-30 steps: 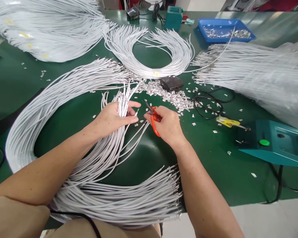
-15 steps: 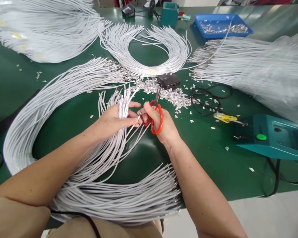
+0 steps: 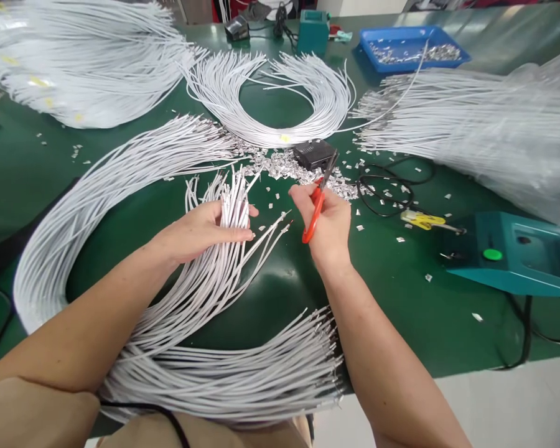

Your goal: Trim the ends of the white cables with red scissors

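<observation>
My left hand (image 3: 205, 229) is closed round a bundle of white wires (image 3: 236, 202), whose upper ends stick up past the thumb. To the right of that bundle, several loose wire ends (image 3: 280, 223) fan out over the green table. My right hand (image 3: 329, 218) holds scissors (image 3: 317, 208) with red handles, their dark blades pointing up and away. The right hand is apart from the wires, with a gap between it and the loose ends. Small silvery scraps (image 3: 280, 165) lie scattered beyond both hands.
Coiled white wires (image 3: 298, 127) lie farther back. A black box (image 3: 313, 154) sits among the scraps. At right are a teal device (image 3: 513, 249) with a green button, yellow-handled snips (image 3: 422, 219) and wrapped wires (image 3: 471, 130). A blue tray (image 3: 368, 53) stands at the back.
My right hand has moved right, away from the left hand, with the scissors turned. The wire end pinched by my left thumb is released; loose ends now show between the hands.
</observation>
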### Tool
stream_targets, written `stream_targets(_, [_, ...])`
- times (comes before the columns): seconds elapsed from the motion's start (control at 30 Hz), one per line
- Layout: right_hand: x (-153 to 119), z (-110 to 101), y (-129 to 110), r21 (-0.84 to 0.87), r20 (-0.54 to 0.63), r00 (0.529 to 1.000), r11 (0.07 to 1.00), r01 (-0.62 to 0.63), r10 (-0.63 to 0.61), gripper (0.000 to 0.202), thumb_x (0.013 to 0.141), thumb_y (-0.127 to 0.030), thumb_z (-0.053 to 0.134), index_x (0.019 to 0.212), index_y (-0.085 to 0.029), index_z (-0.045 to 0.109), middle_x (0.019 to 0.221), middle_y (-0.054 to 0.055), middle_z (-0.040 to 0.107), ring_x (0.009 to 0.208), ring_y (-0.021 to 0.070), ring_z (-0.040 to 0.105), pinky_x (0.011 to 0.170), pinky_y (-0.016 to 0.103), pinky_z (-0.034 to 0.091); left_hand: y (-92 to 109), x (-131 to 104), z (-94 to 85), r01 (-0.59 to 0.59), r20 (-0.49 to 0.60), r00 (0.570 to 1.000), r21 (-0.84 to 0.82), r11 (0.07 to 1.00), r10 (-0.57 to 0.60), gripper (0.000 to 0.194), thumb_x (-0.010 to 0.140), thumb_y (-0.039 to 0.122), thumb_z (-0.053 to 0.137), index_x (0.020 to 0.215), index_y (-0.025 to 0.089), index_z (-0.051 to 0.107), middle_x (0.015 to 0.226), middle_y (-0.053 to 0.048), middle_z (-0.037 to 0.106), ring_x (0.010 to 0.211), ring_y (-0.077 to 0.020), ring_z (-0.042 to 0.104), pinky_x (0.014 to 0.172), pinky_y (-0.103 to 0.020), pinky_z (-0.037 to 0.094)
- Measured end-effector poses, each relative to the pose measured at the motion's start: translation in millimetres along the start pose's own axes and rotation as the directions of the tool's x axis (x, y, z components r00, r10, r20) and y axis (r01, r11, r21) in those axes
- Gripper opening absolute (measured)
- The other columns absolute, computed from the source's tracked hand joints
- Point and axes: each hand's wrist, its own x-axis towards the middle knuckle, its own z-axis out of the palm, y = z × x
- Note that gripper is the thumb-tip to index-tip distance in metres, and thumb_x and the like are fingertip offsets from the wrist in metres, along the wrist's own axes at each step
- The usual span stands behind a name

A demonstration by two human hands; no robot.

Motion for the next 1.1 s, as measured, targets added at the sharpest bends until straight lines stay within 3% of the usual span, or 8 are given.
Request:
stream_targets(0.13, [-6,5,-3,-0.038,0.165,0.986,0.999,0.036,-0.030,0.012,0.076,-0.029,0.070,0.071,-0.018,0.069,0.072,-0.001,0.063,0.067,0.0114,0.054,0.070,0.028,0.045,-2,1,4.9,0.003,-0.052,0.999,-0.073,0.997,-0.007,0.044,0.067,0.027,0.085,0.107,0.020,0.067,0.084,0.000,0.070,0.080,-0.0164,0.067,0.084,-0.034,0.050])
stream_targets(0.23, [-7,7,-3,-0.012,0.285,0.957,0.998,-0.059,0.059,0.011,0.076,-0.028,0.070,0.076,-0.017,0.073,0.080,0.000,0.069,0.072,0.0113,0.057,0.074,0.028,0.045,-1,1,8.4,-0.029,-0.035,0.999,-0.064,0.998,0.027,0.039,0.070,0.028,0.083,0.104,0.020,0.066,0.081,0.000,0.070,0.079,-0.0169,0.067,0.082,-0.034,0.050])
stream_targets(0.33, [-6,6,-3,0.027,0.351,0.923,0.984,-0.177,0.156,0.018,0.075,-0.035,0.072,0.075,-0.016,0.074,0.072,-0.001,0.066,0.066,0.0100,0.053,0.069,0.027,0.043,0,0,11.7,-0.064,0.001,0.998,-0.028,0.998,0.064,0.027,0.073,0.030,0.080,0.094,0.018,0.067,0.081,-0.001,0.069,0.078,-0.0170,0.066,0.077,-0.032,0.050])
stream_targets(0.5, [-4,3,-1,0.092,0.470,0.867,0.968,-0.233,0.164,0.014,0.075,-0.032,0.074,0.072,-0.018,0.074,0.068,-0.002,0.065,0.064,0.0093,0.053,0.070,0.027,0.043,3,-3,20.3,-0.054,0.042,0.997,-0.124,0.991,0.059,0.023,0.078,0.034,0.076,0.088,0.017,0.064,0.089,-0.003,0.067,0.085,-0.0160,0.065,0.071,-0.027,0.050])
stream_targets(0.77, [-2,2,2,0.092,0.531,0.821,0.949,-0.302,0.210,0.016,0.069,-0.033,0.080,0.077,-0.020,0.077,0.071,-0.001,0.068,0.068,0.0121,0.058,0.074,0.032,0.045,0,1,30.3,-0.037,-0.055,0.998,-0.183,0.982,0.027,0.035,0.066,0.025,0.084,0.080,0.018,0.053,0.071,0.003,0.061,0.073,-0.0145,0.064,0.058,-0.024,0.043])
stream_targets(0.93, [-1,1,6,0.065,0.612,0.761,0.945,-0.320,0.215,0.020,0.069,-0.036,0.080,0.075,-0.018,0.074,0.067,-0.001,0.067,0.070,0.0133,0.060,0.078,0.033,0.047,-1,-2,28.3,-0.052,-0.086,0.996,-0.181,0.982,0.037,0.036,0.068,0.027,0.082,0.081,0.019,0.050,0.073,0.003,0.064,0.078,-0.0152,0.066,0.066,-0.026,0.046])
stream_targets(1.0, [-3,3,5,0.078,0.601,0.772,0.947,-0.313,0.206,0.024,0.066,-0.038,0.082,0.073,-0.018,0.071,0.066,-0.001,0.065,0.068,0.0134,0.060,0.077,0.033,0.047,-1,-2,27.9,-0.050,-0.085,0.996,-0.205,0.978,0.033,0.035,0.069,0.027,0.082,0.083,0.019,0.051,0.075,0.003,0.063,0.079,-0.0147,0.066,0.070,-0.027,0.048])
stream_targets(1.1, [-5,6,3,0.049,0.486,0.859,0.976,-0.212,0.162,0.027,0.065,-0.042,0.081,0.071,-0.018,0.068,0.068,-0.002,0.064,0.067,0.0125,0.057,0.073,0.030,0.046,-1,-1,26.4,-0.050,-0.044,0.998,-0.200,0.979,0.042,0.033,0.069,0.026,0.081,0.082,0.019,0.052,0.071,0.004,0.060,0.070,-0.0115,0.060,0.066,-0.026,0.046])
